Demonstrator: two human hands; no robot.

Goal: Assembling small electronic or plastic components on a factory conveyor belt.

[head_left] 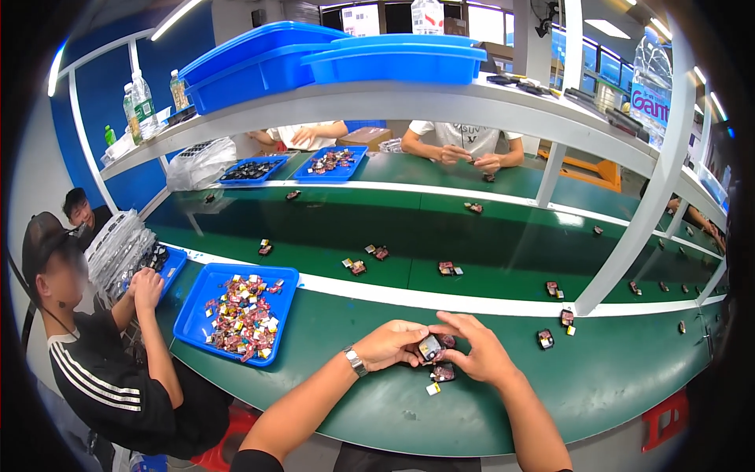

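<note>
My left hand (389,344), with a metal-banded watch on its wrist, pinches a small black-cased part (429,348) with a pale square face. Curved around its other side, my right hand (481,352) has thumb and fingertips on it and on reddish wires at its edge. Just below my fingers, a similar small dark part (443,372) lies on the green table (362,409). Beside that part is a small white and yellow tag (432,389). My fingers partly hide the held part.
A blue tray (179,324) of red, white and yellow pieces stands at left, beside a seated co-worker (102,370). Several similar parts lie on the dark green belt (503,263) beyond a white rail. A shelf post (641,228) rises at right; blue bins (393,63) sit overhead.
</note>
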